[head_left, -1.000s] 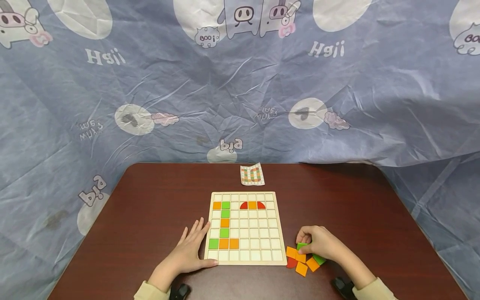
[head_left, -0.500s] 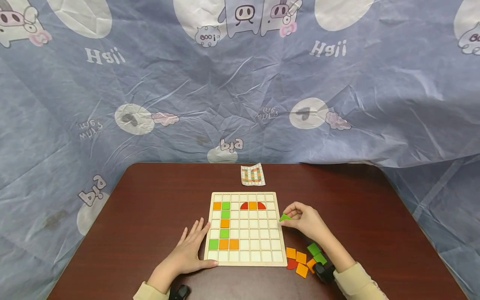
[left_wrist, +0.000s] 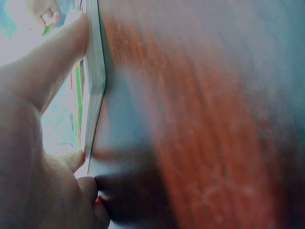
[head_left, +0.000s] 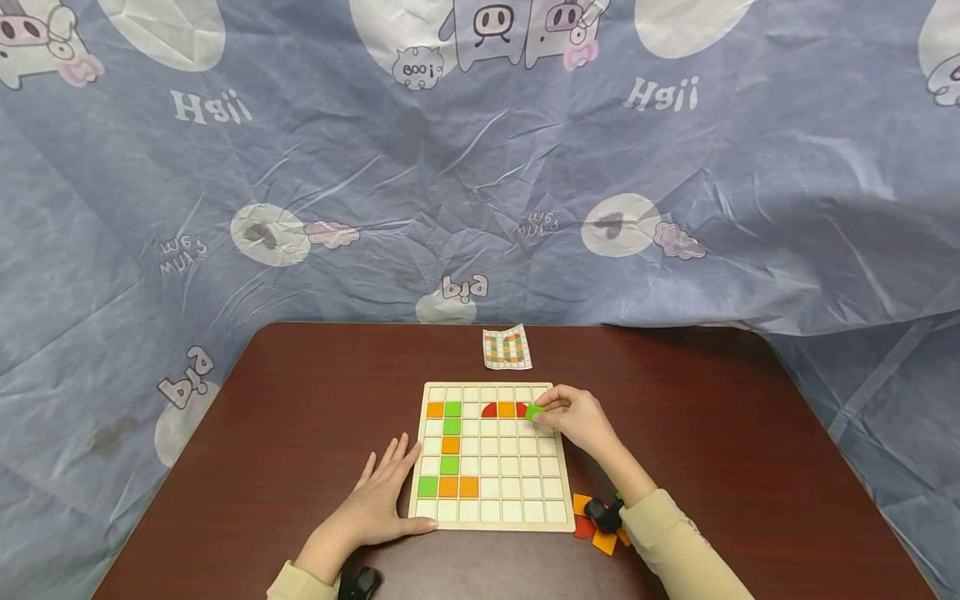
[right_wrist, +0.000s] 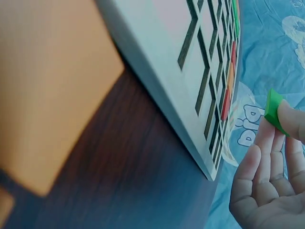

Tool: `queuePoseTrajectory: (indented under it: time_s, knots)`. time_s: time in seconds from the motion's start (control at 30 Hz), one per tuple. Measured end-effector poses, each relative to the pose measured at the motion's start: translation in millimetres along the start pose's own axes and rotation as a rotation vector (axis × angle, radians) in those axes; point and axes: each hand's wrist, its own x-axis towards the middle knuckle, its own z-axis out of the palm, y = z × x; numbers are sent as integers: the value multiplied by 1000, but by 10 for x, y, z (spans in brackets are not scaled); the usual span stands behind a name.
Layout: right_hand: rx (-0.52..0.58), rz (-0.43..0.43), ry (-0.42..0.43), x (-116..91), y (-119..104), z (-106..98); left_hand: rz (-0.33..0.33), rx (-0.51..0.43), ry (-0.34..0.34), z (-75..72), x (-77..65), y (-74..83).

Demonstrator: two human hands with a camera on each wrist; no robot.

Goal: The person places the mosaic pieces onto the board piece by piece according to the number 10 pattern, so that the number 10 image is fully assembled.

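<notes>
My right hand (head_left: 577, 419) pinches a green square tile (head_left: 534, 412) between thumb and fingers, over the upper right of a wooden grid board (head_left: 491, 516). In the right wrist view the green tile (right_wrist: 273, 110) shows held above the board's surface. Just left of it lie two red quarter-round tiles (head_left: 490, 410) with an orange square (head_left: 506, 410) between them. Orange and green squares also fill cells in the board's left columns. My left hand (head_left: 378, 500) rests with spread fingers at the board's left edge, its thumb along the front left corner.
Loose orange, red and green tiles (head_left: 604, 542) lie beside the board's front right corner, partly hidden under the right wrist's black camera (head_left: 604, 515). A small paper card (head_left: 507, 348) with a coloured grid pattern lies behind the board on the dark brown table (head_left: 315, 383).
My right hand has picked a green tile from the loose pile and carried it up and left, over the board's upper right. The left hand has stayed in place.
</notes>
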Motion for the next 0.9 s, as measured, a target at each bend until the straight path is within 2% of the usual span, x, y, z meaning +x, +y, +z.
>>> queuePoseTrajectory:
  time_s: [0.2,0.4,0.6,0.9]
  knots:
    - [-67,41,-21,89,5,78,20,-17,29,15,-13,-13]
    - [-161,73,-49,120,25,131,9,0,8,-8,-10,12]
    - [-223,63,-65,127,17,165,-1,-5,-1,-13,-3,20]
    - [-299,-4,-58,107,-34,207,9,3,38,74,8,-70]
